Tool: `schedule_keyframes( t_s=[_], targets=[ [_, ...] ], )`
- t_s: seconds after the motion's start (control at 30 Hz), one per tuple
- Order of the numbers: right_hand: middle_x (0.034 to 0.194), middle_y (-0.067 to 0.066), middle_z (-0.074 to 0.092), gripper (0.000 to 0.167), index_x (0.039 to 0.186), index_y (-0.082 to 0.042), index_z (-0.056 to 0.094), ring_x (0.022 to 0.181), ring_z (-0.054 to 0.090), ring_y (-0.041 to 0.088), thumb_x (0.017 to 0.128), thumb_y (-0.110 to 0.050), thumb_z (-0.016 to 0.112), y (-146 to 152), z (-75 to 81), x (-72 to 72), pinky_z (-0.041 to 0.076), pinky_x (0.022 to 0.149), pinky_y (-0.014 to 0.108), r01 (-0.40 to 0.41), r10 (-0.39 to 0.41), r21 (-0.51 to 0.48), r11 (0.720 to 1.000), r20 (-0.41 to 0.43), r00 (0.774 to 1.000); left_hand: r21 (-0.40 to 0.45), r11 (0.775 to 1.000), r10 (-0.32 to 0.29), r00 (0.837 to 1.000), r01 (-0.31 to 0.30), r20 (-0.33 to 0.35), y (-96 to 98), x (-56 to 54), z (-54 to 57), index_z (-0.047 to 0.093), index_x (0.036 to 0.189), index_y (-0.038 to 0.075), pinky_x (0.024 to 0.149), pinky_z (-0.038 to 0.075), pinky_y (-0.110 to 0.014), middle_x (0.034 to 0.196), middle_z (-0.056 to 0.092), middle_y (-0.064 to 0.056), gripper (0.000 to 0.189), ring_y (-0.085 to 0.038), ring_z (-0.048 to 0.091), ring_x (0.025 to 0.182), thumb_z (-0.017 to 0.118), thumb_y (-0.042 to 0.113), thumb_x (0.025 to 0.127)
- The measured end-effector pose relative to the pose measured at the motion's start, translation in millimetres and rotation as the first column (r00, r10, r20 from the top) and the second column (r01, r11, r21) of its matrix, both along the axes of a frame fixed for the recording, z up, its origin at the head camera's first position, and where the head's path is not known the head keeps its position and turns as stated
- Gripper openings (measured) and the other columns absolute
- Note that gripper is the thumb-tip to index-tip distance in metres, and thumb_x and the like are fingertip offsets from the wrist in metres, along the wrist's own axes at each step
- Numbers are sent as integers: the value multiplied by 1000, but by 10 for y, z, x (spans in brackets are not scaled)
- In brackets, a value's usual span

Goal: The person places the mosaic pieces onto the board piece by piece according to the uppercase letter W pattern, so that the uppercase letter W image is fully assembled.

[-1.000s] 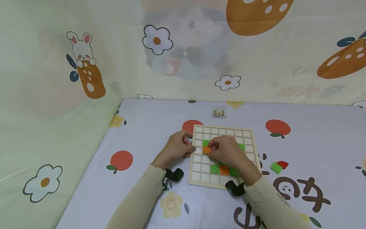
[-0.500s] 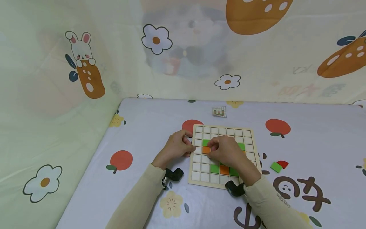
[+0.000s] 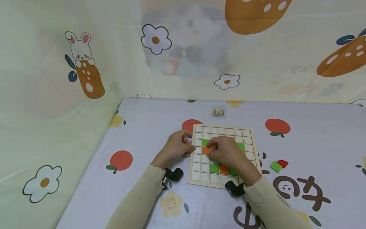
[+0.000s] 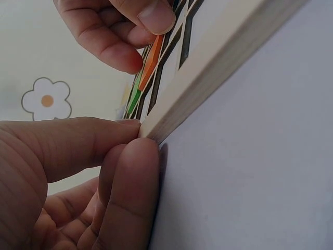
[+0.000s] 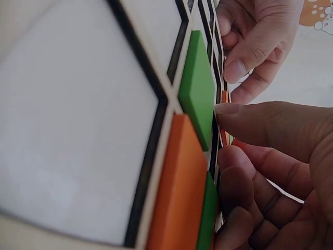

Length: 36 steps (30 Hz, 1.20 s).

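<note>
A wooden grid board lies on the table, with green and orange square tiles in some cells. My left hand pinches the board's left edge between thumb and finger; the left wrist view shows this grip closely. Over the board, my right hand has its thumb and forefinger at an orange tile near the left side. In the right wrist view this orange tile shows as a thin strip between the fingertips. A green tile borders it on the far side. My right hand covers the middle of the board.
To the right of the board, a loose green square lies against a red quarter-round piece. Behind the board is a small card with a grid pattern. A printed cloth wall rises at the back and left.
Both hands stay almost in place. The orange tile shows slightly more to the left of the right fingertips, and the view shifts a little.
</note>
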State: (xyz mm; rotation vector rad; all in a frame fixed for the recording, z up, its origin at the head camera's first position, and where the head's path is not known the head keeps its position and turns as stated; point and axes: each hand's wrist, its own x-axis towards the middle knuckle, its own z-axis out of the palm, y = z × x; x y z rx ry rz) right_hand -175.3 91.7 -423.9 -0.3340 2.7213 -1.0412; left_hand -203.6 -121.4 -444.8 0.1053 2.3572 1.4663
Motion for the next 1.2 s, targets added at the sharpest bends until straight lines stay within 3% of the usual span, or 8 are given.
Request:
schedule_keyframes(
  t_s=[0.33,0.57,0.83,1.2],
  targets=[
    [86,-1,67,19,103,-8,77,82,58,18,85,-11,79,9,41,66,48,70,31,28,-28,-11,1000,2,1000,-16,1000,-4,1000,4,0,9,1,19,59,131,5,57,54,-22,86,63,-7,46,-14,64,57,80,6,90],
    [99,3,71,29,114,-7,77,91,61,20,86,-13,81,20,89,137,52,80,35,47,-47,-25,999,0,999,-20,1000,-4,1000,4,-1,4,5,34,59,130,4,57,55,-22,85,63,-7,46,-14,64,57,81,6,90],
    [125,12,72,46,130,-5,72,112,64,31,87,-17,83,50,138,214,53,98,51,57,-58,-14,998,-25,998,-7,1000,-2,1000,2,1,-1,5,25,59,130,4,57,55,-22,85,63,-8,46,-14,63,57,81,5,89],
    [147,19,59,60,141,-10,64,136,52,42,87,-25,84,219,186,336,46,107,66,84,-84,0,996,-71,994,-4,1000,6,1000,-6,7,7,5,14,60,130,4,57,56,-22,85,63,-8,46,-14,63,57,81,3,89]
  ],
)
